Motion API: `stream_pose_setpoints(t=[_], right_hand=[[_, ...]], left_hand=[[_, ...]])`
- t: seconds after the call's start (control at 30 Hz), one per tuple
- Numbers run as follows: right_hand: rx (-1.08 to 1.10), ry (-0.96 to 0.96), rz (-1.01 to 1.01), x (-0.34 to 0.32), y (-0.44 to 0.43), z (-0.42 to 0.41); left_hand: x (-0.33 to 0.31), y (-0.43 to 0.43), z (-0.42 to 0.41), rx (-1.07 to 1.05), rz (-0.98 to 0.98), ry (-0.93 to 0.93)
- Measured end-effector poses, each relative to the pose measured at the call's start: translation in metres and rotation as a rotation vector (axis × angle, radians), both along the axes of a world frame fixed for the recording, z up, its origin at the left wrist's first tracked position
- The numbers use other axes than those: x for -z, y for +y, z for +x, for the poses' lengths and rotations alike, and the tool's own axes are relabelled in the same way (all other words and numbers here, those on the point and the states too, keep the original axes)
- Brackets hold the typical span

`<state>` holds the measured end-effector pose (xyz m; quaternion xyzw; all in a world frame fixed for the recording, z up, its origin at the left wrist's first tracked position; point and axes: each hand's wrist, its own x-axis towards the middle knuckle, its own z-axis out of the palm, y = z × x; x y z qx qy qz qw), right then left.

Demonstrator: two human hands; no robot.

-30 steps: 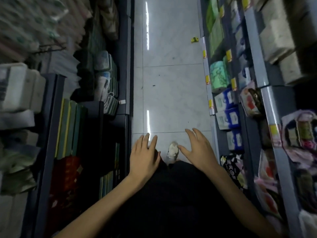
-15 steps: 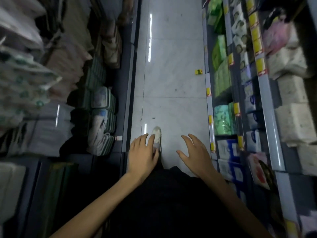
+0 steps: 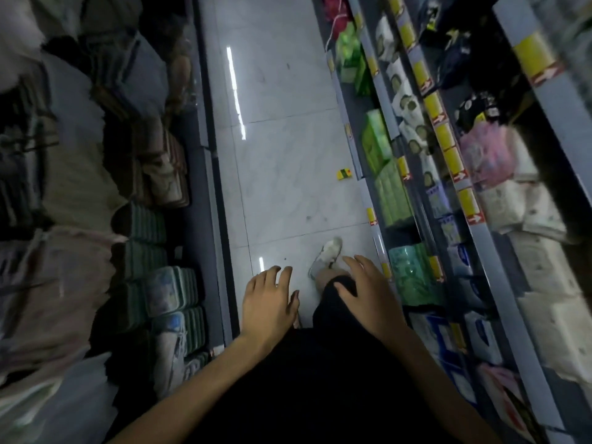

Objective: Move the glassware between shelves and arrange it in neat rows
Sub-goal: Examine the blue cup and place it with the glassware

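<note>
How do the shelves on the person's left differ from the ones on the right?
The left shelves hold stacked soft goods in muted grey, beige and green; the right shelves hold bright green packs and white packs. The right shelves carry yellow labels along their rails; the left shelves show none that I can see. Both are dark grey and flank the same tiled floor.

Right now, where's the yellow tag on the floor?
Head view, right of centre: yellow tag lies on the floor beside the right shelf base, ahead of the white shoe.
</note>
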<state>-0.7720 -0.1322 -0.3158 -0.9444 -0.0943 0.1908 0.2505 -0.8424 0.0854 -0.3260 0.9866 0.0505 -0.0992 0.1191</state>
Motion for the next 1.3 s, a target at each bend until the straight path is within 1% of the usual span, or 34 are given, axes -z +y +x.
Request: stream_pose_setpoints(t=[0.13,0.2,0.23,0.3,0.4,0.53,0.6,0.73,0.8,0.87,0.97,1.03,1.1,1.17,1.23,1.3], right_hand=[[0.123,-0.106,0.123,-0.005,0.003,0.111],[0.215,-0.129,0.2,-0.019,0.006,0.173],[0.252,-0.17,0.231,-0.029,0.007,0.203],[0.305,-0.294,0.288,-0.055,0.009,0.259],[0.341,-0.491,0.288,-0.103,0.007,0.337],[0.432,-0.839,0.374,-0.18,-0.009,0.424],[0.464,-1.001,0.362,-0.22,-0.018,0.455],[0.59,-1.174,0.341,-0.286,-0.028,0.493],[0.632,-1.274,0.304,-0.318,-0.033,0.507],[0.695,-1.348,0.282,-0.352,-0.041,0.522],[0.81,-1.363,0.225,-0.395,-0.063,0.557],[0.858,-1.273,0.133,-0.414,-0.081,0.585],[0.903,-1.071,0.064,-0.423,-0.098,0.611],[0.965,-0.875,0.072,-0.426,-0.108,0.631],[0.981,-0.796,0.132,-0.42,-0.112,0.647],[0.987,-0.807,0.18,-0.412,-0.113,0.654]], left_hand=[[-0.004,0.01,0.124,0.045,0.012,-0.045],[-0.016,0.009,0.19,0.083,0.01,-0.07],[-0.025,0.006,0.223,0.111,0.007,-0.1],[-0.047,-0.003,0.288,0.161,-0.009,-0.172],[-0.087,-0.025,0.384,0.206,-0.082,-0.28],[-0.16,-0.059,0.5,0.305,-0.282,-0.478],[-0.198,-0.08,0.547,0.363,-0.423,-0.538],[-0.264,-0.117,0.619,0.462,-0.727,-0.682],[-0.297,-0.134,0.653,0.572,-0.827,-0.752],[-0.331,-0.15,0.684,0.68,-0.879,-0.825],[-0.38,-0.177,0.728,0.749,-0.827,-0.942],[-0.405,-0.195,0.755,0.776,-0.79,-0.946],[-0.419,-0.21,0.774,0.818,-0.735,-0.866],[-0.425,-0.221,0.784,0.834,-0.664,-0.727],[-0.425,-0.227,0.787,0.846,-0.594,-0.672],[-0.421,-0.23,0.788,0.862,-0.59,-0.686]])
